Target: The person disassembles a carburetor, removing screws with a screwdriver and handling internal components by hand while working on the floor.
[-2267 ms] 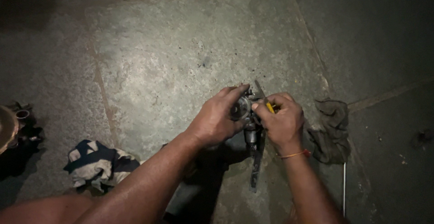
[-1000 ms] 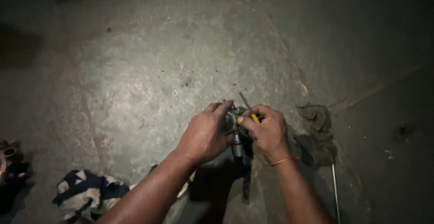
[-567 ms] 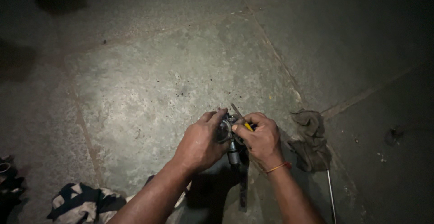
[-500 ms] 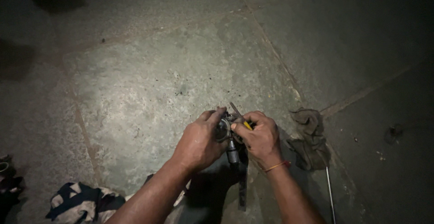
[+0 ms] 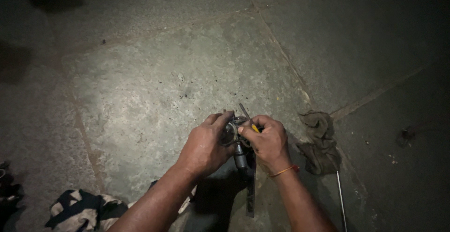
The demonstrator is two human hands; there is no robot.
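Dull metal part [image 5: 236, 140], rough stone floor [image 5: 140, 82] (matt), cloth rag [image 5: 319, 140].

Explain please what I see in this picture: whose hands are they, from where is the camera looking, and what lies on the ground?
The camera is worn on a person's head and looks down at that person's own two bare hands, above a dim stone floor. The left hand grips a small metal part; what kind of part it is cannot be told in this light. The right hand holds a thin tool with a yellow handle against the part. On the floor lie a dirty rag to the right, a thin metal rod below it, and a patterned cloth at the lower left.
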